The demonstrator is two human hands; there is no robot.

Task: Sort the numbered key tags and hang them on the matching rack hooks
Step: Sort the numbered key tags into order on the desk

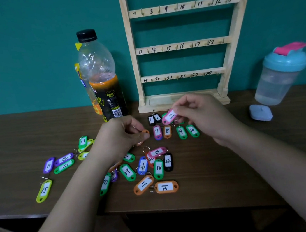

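- Head view: the right grip (204, 117) pinches a pink plastic key tag marked 11 (169, 116), held just above the dark wooden tabletop (16, 136), close in front of the foot of the pale wooden hook rack (173, 9)
- The left grip (120, 137) is curled round a small orange key tag (145, 132), mostly hidden by its fingers, low over the tabletop
- Between them lies a flat row of tags numbered 7 to 10 (181, 132), with two black tags (154, 119) just behind
- The rack's rails read 7 to 24
- A loose heap of coloured tags (158, 168) lies nearer the front edge
- A clear plastic drink bottle with a black cap (104, 83) stands left of the rack, and a teal-lidded shaker cup (282, 75) stands to its right
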